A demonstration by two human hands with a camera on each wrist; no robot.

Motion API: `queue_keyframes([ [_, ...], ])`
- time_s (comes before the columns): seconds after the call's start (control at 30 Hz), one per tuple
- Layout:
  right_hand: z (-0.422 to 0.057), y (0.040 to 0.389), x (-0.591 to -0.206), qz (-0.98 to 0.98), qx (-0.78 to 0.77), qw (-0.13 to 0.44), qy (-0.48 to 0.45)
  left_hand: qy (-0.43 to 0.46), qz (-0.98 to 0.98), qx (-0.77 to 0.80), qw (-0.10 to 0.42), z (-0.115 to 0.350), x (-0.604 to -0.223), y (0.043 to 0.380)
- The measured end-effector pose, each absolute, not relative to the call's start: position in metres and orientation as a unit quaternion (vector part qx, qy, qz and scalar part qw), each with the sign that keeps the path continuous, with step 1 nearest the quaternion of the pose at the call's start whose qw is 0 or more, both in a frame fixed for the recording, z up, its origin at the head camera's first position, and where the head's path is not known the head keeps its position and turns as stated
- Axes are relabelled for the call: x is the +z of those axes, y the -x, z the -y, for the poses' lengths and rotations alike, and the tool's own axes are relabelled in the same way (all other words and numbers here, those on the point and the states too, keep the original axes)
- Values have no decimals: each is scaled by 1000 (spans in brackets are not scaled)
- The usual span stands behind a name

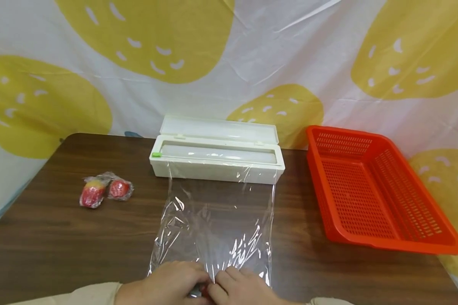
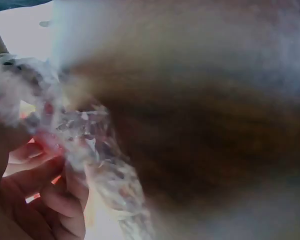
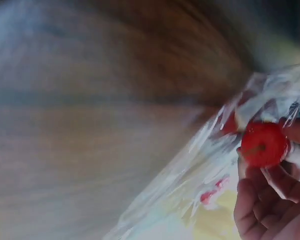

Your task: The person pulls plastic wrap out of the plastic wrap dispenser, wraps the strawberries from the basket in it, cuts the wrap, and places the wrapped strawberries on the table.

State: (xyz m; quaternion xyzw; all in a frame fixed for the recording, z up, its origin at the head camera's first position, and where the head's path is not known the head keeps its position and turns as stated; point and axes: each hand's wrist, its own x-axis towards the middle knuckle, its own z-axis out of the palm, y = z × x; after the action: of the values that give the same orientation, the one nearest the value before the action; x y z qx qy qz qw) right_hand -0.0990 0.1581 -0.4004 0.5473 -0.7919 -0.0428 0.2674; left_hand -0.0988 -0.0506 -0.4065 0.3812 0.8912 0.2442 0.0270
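Observation:
At the near edge of the table, my left hand (image 1: 171,281) and right hand (image 1: 242,288) meet at the free end of a sheet of clear plastic wrap (image 1: 217,212). Between them is a small red apple (image 3: 265,142), its stem showing in the right wrist view, where my right fingers and thumb grip it. The fingers of my left hand (image 2: 50,195) curl on the bunched wrap (image 2: 90,132) around the red fruit. From the white wrap dispenser (image 1: 217,169), lid raised, the sheet stretches toward me. In the head view the hands mostly hide the apple.
Two film-wrapped fruits lie on the left of the table, a red-and-yellow one (image 1: 93,194) and a smaller red one (image 1: 119,189). On the right stands a red plastic basket (image 1: 328,203). A fruit-print cloth (image 1: 252,55) hangs behind the dark wooden table (image 1: 53,241).

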Motion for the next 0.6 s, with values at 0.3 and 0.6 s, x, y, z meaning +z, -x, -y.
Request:
queue_keyframes([
  [0.3, -157, 112, -376, 879, 50, -18, -473, -342, -902, 256, 66, 46, -396, 100],
  [0.6, -159, 124, -365, 875, 198, -191, -397, -360, -875, 320, 57, 48, -403, 103],
])
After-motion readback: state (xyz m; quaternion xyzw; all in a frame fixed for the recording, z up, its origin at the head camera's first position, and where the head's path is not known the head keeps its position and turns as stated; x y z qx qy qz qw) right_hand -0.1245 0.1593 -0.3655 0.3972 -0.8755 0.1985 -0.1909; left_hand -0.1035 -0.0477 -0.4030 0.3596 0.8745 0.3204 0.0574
